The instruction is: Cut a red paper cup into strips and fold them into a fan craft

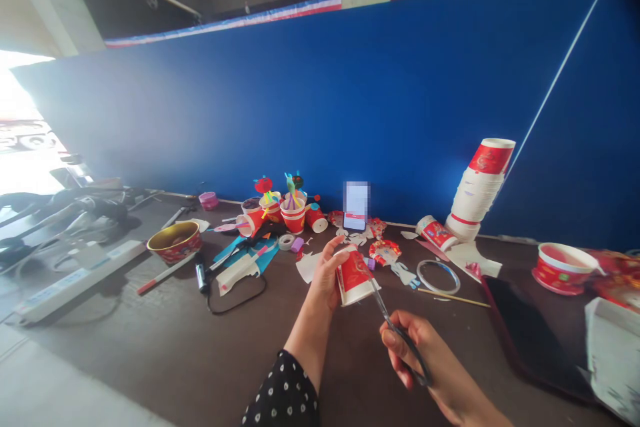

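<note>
Closest to my lens, I'm closing my right hand (417, 347) through the scissors (395, 327), blades angling up into the red paper cup (354, 275), which my left hand (327, 273) is gripping sideways above the dark table (165, 347), steadying it for cutting.

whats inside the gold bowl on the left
The gold bowl shows a shiny gold inner wall with a small pale lump or glint near the bottom; it is too blurred to name. The near rim hides the part of the floor closest to the camera.
</note>
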The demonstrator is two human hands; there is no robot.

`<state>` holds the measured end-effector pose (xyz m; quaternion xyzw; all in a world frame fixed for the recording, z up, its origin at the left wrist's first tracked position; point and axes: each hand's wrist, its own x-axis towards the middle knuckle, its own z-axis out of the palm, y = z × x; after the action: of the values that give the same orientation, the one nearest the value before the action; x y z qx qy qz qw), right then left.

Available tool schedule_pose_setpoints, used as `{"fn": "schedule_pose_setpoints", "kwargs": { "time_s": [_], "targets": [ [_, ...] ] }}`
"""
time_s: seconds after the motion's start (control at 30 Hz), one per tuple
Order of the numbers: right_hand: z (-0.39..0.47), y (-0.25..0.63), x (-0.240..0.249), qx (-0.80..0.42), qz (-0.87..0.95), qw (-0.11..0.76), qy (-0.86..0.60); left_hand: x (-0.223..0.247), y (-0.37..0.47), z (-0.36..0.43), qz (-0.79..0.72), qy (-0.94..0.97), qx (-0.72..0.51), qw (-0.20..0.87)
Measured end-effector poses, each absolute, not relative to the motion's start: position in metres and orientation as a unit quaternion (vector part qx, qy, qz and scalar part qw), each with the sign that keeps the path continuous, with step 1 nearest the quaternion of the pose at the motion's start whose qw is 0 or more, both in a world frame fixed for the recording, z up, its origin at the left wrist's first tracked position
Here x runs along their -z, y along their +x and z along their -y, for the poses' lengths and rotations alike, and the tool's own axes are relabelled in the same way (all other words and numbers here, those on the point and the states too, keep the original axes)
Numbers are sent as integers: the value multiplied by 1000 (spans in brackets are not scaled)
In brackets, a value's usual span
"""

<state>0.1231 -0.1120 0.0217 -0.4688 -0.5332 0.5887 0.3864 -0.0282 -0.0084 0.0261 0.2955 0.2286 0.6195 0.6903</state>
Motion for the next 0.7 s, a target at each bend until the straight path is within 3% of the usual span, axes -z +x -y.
{"fn": "schedule_pose_setpoints", "kwargs": {
  "time_s": [0.7],
  "targets": [
    [111,124,-21,-585,530,384,-479,-20,-26,2,-210,252,-612,720]
  ]
}}
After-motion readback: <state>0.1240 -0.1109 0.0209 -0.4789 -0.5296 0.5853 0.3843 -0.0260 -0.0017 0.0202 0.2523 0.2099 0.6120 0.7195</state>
